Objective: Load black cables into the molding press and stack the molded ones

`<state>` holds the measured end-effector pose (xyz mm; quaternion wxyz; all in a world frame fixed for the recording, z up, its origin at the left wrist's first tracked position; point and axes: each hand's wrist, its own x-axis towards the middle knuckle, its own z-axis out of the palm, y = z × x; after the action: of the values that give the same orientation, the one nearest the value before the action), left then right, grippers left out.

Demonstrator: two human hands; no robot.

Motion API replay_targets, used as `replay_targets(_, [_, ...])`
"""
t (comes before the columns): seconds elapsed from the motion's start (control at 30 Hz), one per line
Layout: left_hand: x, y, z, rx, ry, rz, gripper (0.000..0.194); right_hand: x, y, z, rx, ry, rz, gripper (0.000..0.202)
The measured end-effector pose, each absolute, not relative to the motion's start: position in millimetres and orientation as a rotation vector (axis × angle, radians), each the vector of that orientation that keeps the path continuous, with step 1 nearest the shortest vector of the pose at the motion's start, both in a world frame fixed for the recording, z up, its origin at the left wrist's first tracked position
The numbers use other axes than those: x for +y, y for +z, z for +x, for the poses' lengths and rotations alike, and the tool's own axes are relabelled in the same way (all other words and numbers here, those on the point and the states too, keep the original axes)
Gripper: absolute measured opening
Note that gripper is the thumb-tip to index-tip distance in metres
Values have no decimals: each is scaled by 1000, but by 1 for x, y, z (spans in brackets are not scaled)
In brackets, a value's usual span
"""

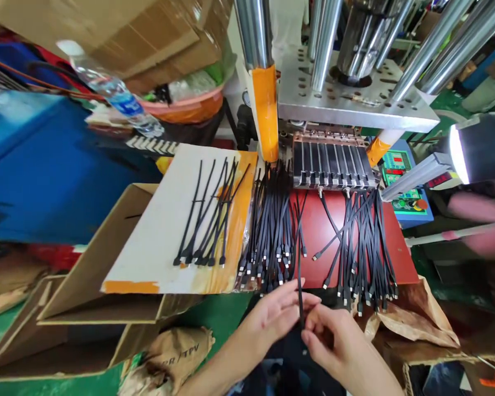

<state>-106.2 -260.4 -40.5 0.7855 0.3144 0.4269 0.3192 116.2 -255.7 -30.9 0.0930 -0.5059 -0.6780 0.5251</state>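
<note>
A black flat USB cable [300, 275] stands upright in front of me, just off the front edge of the red board. The fingers of my left hand [278, 313] reach behind the cable, with the thumb near it, and appear to hold it. Thumb and forefinger of my right hand [328, 333] pinch it close to its lower end, where a small metal tip shows below. Beyond my hands lies a dense pile of black cables [272, 220]. More black cables [367, 247] hang over the board's front edge on the right. Several cables [210, 220] lie apart on the white board.
A press with a metal mould [334, 162] stands behind the red board [313, 220], two cables running from the mould. At right are a lamp [462, 154], a control panel [404, 170] and a blurred pink fan [482, 217]. Cardboard boxes [94, 264] stand below the white board [157, 231].
</note>
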Motion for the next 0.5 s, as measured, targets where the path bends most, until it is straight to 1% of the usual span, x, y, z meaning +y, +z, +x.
replay_targets(0.03, [-257, -42, -97, 922, 773, 590, 64, -256, -28, 121, -2047, 1577, -1519, 16])
replay_targets(0.07, [-252, -43, -91, 936, 825, 557, 59, -255, -27, 124, -2071, 1508, -1599, 18])
replay_targets(0.1, [-248, -42, -86, 959, 844, 585, 55, -253, -28, 125, -2073, 1358, -1729, 23])
replay_targets(0.17, [-239, -38, -85, 1036, 813, 788, 49, -245, -36, 120, -2031, 932, -2026, 31])
replay_targets(0.23, [-233, -34, -90, 1134, 703, 1040, 47, -235, -46, 110, -2036, 583, -2235, 26])
replay_targets(0.3, [-229, -33, -94, 1197, 571, 1180, 47, -226, -52, 102, -2096, 445, -2318, 17])
replay_targets(0.37, [-226, -35, -93, 1197, 511, 1174, 47, -222, -53, 103, -2106, 473, -2276, 14])
replay_targets(0.4, [-224, -38, -90, 1185, 511, 1139, 48, -223, -52, 106, -2082, 548, -2206, 14])
replay_targets(0.5, [-218, -45, -75, 1102, 579, 981, 53, -238, -45, 121, -1956, 988, -1869, 19])
